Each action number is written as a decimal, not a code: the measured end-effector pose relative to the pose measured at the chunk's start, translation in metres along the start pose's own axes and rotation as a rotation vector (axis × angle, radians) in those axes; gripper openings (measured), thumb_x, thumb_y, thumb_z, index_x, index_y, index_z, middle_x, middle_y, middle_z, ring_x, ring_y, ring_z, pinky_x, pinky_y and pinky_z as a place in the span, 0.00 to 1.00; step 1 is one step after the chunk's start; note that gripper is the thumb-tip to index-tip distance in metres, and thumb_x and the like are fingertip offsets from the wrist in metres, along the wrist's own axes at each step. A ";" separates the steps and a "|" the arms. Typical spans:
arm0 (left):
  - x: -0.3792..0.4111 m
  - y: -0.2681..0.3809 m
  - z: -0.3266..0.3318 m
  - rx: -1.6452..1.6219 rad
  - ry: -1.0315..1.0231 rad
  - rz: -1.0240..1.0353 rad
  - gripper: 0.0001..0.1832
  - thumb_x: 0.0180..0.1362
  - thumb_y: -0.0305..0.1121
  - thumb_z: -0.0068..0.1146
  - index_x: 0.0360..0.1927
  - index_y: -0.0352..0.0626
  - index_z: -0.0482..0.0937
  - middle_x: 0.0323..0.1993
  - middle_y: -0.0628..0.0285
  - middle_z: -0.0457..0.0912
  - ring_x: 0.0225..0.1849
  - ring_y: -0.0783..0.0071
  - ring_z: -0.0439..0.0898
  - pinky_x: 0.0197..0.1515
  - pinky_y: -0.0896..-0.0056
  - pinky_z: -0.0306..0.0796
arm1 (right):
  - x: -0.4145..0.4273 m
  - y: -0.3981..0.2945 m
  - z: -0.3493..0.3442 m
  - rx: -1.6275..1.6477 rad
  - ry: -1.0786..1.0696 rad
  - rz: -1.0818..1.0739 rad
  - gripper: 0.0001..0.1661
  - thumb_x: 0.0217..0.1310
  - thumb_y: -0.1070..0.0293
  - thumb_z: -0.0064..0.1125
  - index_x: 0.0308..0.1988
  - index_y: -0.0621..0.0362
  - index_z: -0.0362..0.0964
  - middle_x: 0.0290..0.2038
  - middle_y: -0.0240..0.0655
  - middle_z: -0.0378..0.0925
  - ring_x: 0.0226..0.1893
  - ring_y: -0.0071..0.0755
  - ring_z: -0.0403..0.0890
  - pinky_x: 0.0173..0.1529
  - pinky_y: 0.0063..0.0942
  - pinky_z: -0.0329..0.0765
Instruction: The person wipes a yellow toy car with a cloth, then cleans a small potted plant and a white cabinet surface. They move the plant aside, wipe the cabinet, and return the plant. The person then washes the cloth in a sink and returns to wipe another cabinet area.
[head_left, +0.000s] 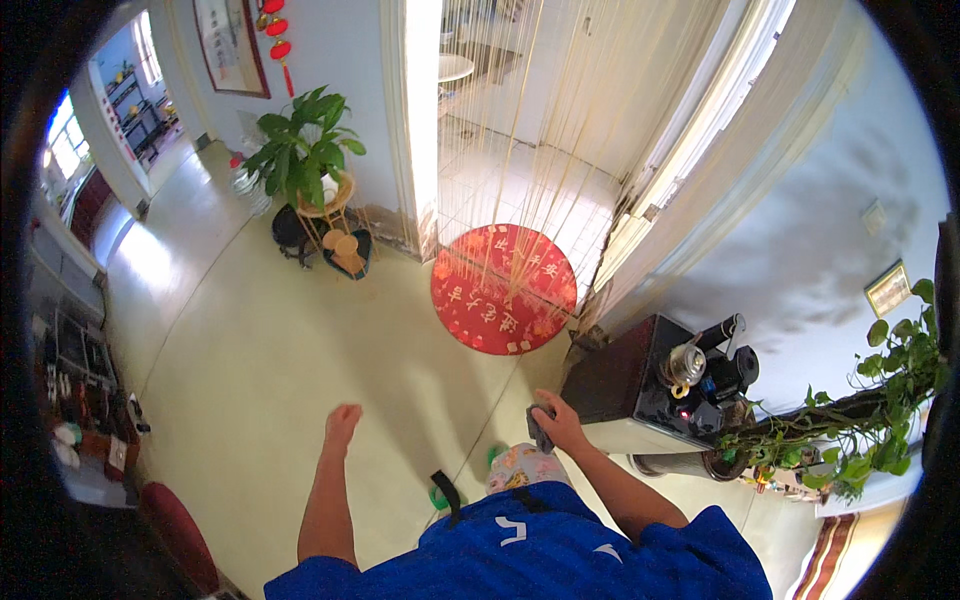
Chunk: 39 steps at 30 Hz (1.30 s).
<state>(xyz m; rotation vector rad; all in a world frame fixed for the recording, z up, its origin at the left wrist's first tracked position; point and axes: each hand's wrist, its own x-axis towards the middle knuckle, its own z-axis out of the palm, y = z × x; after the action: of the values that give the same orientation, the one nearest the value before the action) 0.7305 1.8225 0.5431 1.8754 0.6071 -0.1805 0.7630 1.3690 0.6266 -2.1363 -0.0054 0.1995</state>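
Observation:
Out in front of me on the left, my left hand (344, 424) hangs over the pale floor (255, 382). Its fingers look curled, and nothing shows in them. My right hand (561, 424) grips a crumpled dark grey cloth (539, 429), low beside the dark cabinet (611, 371). Beyond both hands lies a round red doormat (504, 292) with printed writing, across the doorway threshold. Strands of a string curtain (536, 127) hang in that doorway, some reaching down over the mat.
On the cabinet stand a glass kettle (686, 365) and black appliances. A trailing vine (847, 412) spreads at right. A potted plant (307, 142) tops a wicker stand left of the doorway, near large plastic bottles (250, 191). A dark red chair back (178, 536) stands lower left.

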 end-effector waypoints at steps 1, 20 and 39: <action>0.024 0.052 0.007 -0.102 -0.044 0.044 0.15 0.57 0.41 0.56 0.37 0.40 0.80 0.31 0.68 0.78 0.33 0.80 0.72 0.38 0.75 0.68 | 0.025 0.000 -0.003 0.019 0.029 -0.013 0.28 0.57 0.59 0.58 0.57 0.51 0.65 0.35 0.43 0.79 0.35 0.38 0.80 0.42 0.33 0.75; 0.372 0.584 0.252 -0.512 -0.880 0.452 0.34 0.62 0.37 0.51 0.68 0.43 0.53 0.36 0.62 0.77 0.37 0.79 0.75 0.43 0.76 0.70 | 0.635 -0.105 -0.113 0.218 0.051 -0.237 0.46 0.58 0.65 0.57 0.69 0.50 0.40 0.34 0.42 0.79 0.31 0.28 0.79 0.38 0.26 0.75; 0.862 0.725 0.267 -0.779 -0.213 0.276 0.22 0.62 0.39 0.53 0.57 0.43 0.70 0.41 0.64 0.76 0.41 0.81 0.73 0.46 0.79 0.65 | 0.665 0.088 -0.438 0.693 1.061 0.260 0.16 0.64 0.57 0.51 0.42 0.59 0.70 0.32 0.34 0.73 0.31 0.31 0.75 0.34 0.32 0.76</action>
<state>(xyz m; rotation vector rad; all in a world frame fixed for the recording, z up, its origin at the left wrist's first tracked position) 1.8669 1.6653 0.6959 1.1437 0.2103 0.0407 1.4763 1.0100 0.6912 -1.3252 0.8320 -0.6998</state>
